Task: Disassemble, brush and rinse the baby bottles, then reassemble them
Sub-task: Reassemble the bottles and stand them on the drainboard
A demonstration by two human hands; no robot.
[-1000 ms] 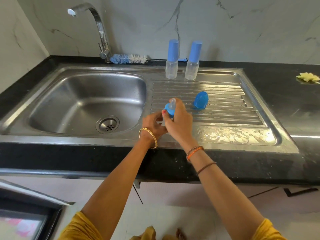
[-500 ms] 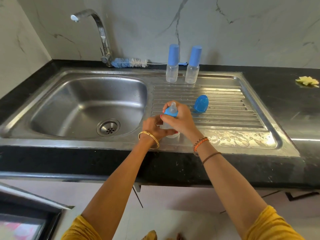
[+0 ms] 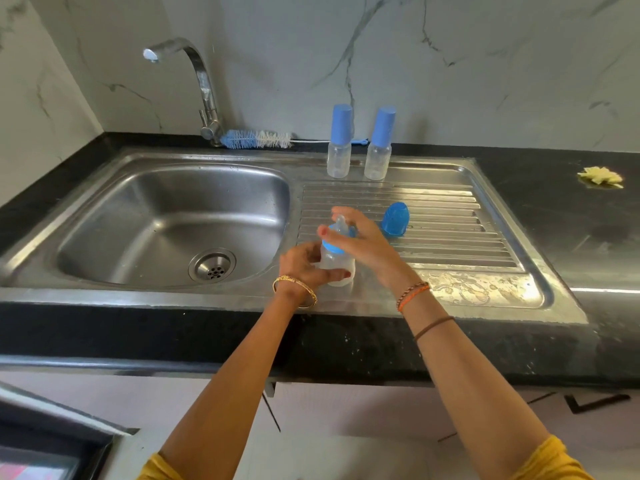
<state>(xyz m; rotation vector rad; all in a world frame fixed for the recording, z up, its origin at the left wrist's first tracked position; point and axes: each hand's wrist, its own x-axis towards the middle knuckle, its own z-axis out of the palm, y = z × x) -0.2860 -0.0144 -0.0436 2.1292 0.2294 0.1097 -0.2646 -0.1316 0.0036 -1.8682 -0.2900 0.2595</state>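
Observation:
A small clear baby bottle (image 3: 337, 266) stands on the steel drainboard (image 3: 450, 258) near its front edge. My left hand (image 3: 304, 263) grips the bottle's body from the left. My right hand (image 3: 363, 242) curls round the blue collar with the clear teat (image 3: 341, 226) on the bottle's top. The bottle's blue cap (image 3: 394, 219) lies loose on the drainboard ribs to the right. Two capped bottles (image 3: 339, 142) (image 3: 379, 143) stand upright at the back of the drainboard. A blue and white bottle brush (image 3: 256, 139) lies by the tap base.
The sink bowl (image 3: 166, 220) with its drain is to the left, under the steel tap (image 3: 194, 81). A yellow scrap (image 3: 601, 176) lies on the black counter at the far right. The marble wall rises close behind.
The bottle has come down from mid-air onto the drainboard front. My right hand has turned on the collar; my left hand now wraps the bottle's body lower down.

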